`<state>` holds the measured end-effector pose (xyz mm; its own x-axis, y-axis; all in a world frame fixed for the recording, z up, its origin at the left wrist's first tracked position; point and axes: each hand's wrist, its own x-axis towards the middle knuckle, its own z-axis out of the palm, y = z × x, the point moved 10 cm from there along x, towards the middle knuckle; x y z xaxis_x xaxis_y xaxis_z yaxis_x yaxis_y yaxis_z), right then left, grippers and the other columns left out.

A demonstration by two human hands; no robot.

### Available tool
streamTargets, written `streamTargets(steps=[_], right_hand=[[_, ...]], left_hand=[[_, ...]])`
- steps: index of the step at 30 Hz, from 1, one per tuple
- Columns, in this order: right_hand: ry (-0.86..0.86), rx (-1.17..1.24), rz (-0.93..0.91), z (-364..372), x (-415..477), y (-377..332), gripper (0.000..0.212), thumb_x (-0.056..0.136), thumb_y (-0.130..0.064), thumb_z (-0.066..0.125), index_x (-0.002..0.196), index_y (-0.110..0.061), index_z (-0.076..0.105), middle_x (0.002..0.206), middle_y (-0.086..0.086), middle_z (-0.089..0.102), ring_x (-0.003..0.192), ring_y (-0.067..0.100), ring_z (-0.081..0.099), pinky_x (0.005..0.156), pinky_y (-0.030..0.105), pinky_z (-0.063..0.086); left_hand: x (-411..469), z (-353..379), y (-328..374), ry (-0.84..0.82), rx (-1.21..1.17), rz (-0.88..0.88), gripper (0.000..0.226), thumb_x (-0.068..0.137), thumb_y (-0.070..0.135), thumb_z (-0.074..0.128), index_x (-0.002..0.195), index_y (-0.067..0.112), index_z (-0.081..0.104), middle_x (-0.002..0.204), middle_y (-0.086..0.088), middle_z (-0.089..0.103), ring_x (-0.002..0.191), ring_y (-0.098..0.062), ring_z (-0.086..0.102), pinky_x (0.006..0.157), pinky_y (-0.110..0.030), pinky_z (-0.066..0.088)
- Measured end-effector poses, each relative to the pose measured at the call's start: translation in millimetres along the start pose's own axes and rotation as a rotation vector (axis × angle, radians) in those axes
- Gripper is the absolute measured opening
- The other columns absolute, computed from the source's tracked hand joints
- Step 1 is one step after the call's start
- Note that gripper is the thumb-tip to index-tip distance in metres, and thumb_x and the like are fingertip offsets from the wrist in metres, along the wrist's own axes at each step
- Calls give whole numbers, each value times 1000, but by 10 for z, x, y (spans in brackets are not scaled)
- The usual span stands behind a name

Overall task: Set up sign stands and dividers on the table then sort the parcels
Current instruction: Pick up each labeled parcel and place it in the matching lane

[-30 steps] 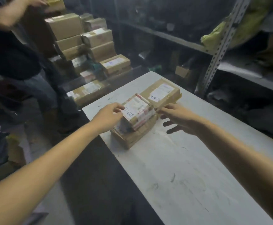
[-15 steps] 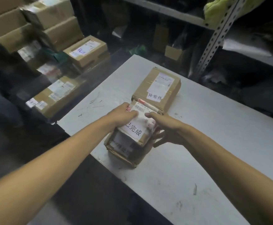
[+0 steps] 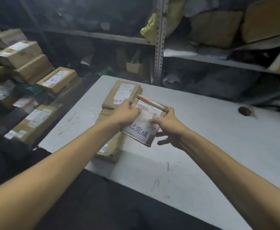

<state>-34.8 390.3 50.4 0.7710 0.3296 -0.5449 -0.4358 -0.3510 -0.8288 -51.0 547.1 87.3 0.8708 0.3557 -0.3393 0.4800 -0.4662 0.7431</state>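
**A:** What has shifted since a second ago?

**B:** You have swung the small labelled parcel (image 3: 144,125) off the top of the lower parcel (image 3: 110,150), toward 3 o'clock. It now hangs tilted over the white table (image 3: 202,146), near corner lowest.

**A:** How am I gripping it?

**B:** With both hands. Your left hand (image 3: 126,112) lies over the far-left corner, fingers curled round the edge. Your right hand (image 3: 171,128) pinches the right side, with the thumb on the printed label and the forefinger along the edge. Its other fingers are spread loosely beneath.

**A:** How many parcels are on the table?

**B:** Three in all. One is the parcel you hold, at the centre. The far parcel (image 3: 122,93) lies flat and label-up at 11 o'clock from it. The lower parcel lies flat at 7 o'clock, partly hidden by your left forearm. I cannot tell whether the held one touches either of them.

**A:** And around the table?

**B:** A pile of cartons (image 3: 57,80) stands off the table at 9 o'clock, too blurred for an exact count. One perforated shelf upright (image 3: 160,39) rises at 12 o'clock. There is one dark mark (image 3: 244,111) on the tabletop at 3 o'clock, well apart from your hands.
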Motion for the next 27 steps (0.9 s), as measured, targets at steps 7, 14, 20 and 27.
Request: streamTargets(steps=[7, 14, 20, 27], right_hand=[[330, 96, -117, -1420, -1234, 498, 40, 95, -28, 57, 125, -28, 31, 115, 0, 63, 91, 22, 64, 67, 38, 50], [656, 324, -151, -2610, -2072, 1225, 86, 41, -58, 72, 116, -19, 59, 110, 3, 71, 90, 21, 73, 72, 47, 62], [810, 429, -79, -3192, -2701, 1654, 38, 79, -25, 76, 108, -19, 52, 108, 4, 68, 93, 24, 70, 77, 43, 61], [924, 572, -28, -3492, -3047, 2072, 35, 83, -16, 71, 114, -18, 55, 104, 9, 71, 86, 23, 72, 73, 45, 62]], left_hand=[[-948, 1186, 1037, -124, 39, 198, 37, 78, 59, 47, 105, 35, 49, 102, -3, 70, 93, -28, 70, 90, -47, 55], [-1763, 2382, 1671, -393, -72, 249, 19, 99, 34, 51, 117, 28, 50, 90, 0, 68, 70, -11, 66, 58, -29, 56], [-2172, 3211, 1816, -568, -210, 225, 22, 94, 29, 58, 115, 29, 54, 104, -8, 68, 75, -15, 67, 68, -33, 56], [-2475, 3789, 1982, -674, -233, 237, 23, 86, 33, 66, 106, 36, 54, 115, -11, 63, 95, -23, 69, 85, -52, 58]])
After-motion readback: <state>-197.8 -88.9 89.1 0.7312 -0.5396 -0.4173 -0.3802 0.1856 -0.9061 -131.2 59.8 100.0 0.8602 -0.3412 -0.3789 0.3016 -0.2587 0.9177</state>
